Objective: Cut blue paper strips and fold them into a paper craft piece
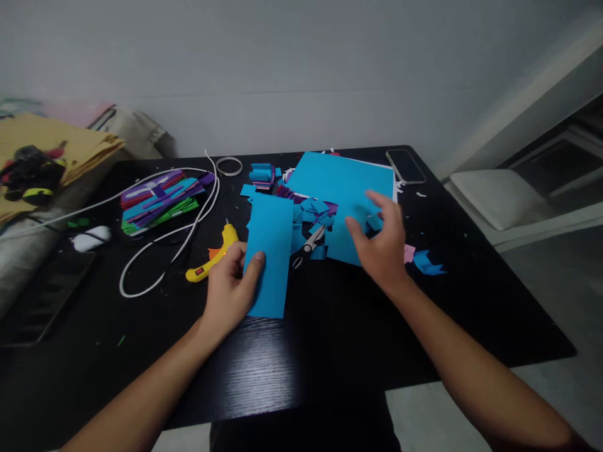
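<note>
Strip (269, 248) (blue paper) lies pinched in left hand (230, 290).

scissors (308, 247) lie between paper strip (271, 251) and sheet (348, 182) (glue gun (214, 258) leftmost).

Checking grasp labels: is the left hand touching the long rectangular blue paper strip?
Touching. The head view shows the left hand gripping the long rectangular blue paper strip at its left edge, with the thumb lying on top of the paper.
</note>
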Motion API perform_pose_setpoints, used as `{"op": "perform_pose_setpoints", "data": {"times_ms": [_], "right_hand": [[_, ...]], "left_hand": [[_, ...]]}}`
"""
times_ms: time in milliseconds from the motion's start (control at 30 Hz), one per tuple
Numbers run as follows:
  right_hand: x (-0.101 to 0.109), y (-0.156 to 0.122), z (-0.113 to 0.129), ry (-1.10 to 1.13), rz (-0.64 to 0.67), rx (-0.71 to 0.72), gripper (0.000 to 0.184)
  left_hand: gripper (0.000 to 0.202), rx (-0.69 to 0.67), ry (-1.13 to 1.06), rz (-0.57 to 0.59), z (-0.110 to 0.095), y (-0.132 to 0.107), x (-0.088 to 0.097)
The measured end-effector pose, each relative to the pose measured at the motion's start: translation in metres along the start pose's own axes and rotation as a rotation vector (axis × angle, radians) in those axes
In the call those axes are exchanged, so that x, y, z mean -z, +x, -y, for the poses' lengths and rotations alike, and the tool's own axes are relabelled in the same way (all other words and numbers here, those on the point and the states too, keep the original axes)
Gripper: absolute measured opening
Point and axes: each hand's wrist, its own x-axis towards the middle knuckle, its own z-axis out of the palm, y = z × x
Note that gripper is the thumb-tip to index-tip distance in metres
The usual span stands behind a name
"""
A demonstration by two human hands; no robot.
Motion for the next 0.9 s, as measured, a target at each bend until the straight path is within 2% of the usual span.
{"op": "perform_pose_setpoints", "data": {"times_ms": [67,133,167,233,300,367,467,567,700,767,900], "right_hand": [[-0.008,-0.010,0.015,0.269,0.252,-0.096,0.027],[-0.017,-0.020,0.026,0.569,0.530,-0.292,0.032],[-0.021,-0.025,0.029,0.662,0.592,-0.369,0.036],[-0.026,-0.031,0.032,0.754,0.593,-0.490,0.042],[-0.029,-0.034,0.031,0.791,0.525,-0.584,0.049],[-0.028,-0.034,0.030,0.806,0.482,-0.636,0.054],[-0.025,-0.033,0.031,0.820,0.528,-0.659,0.057],[-0.024,-0.035,0.034,0.809,0.600,-0.658,0.049],[-0.028,-0.041,0.039,0.833,0.607,-0.661,0.039],[-0.029,-0.044,0.041,0.857,0.592,-0.647,0.038],[-0.028,-0.046,0.045,0.858,0.577,-0.635,0.039]], "left_hand": [[0.027,0.068,-0.060,0.079,-0.004,-0.002,-0.002],[0.033,0.138,-0.124,0.180,-0.010,-0.004,-0.003],[0.037,0.165,-0.158,0.237,-0.013,-0.005,-0.003],[0.042,0.199,-0.213,0.339,-0.018,-0.006,-0.002],[0.045,0.208,-0.236,0.416,-0.020,-0.007,0.000],[0.047,0.210,-0.252,0.485,-0.018,-0.007,0.001],[0.051,0.281,-0.397,0.562,-0.014,-0.007,0.002],[0.052,0.362,-0.530,0.580,-0.013,-0.005,0.002],[0.043,0.255,-0.418,0.572,-0.017,-0.004,0.002],[0.037,0.244,-0.436,0.575,-0.019,-0.005,0.001],[0.035,0.373,-0.568,0.633,-0.017,-0.008,-0.002]]}}
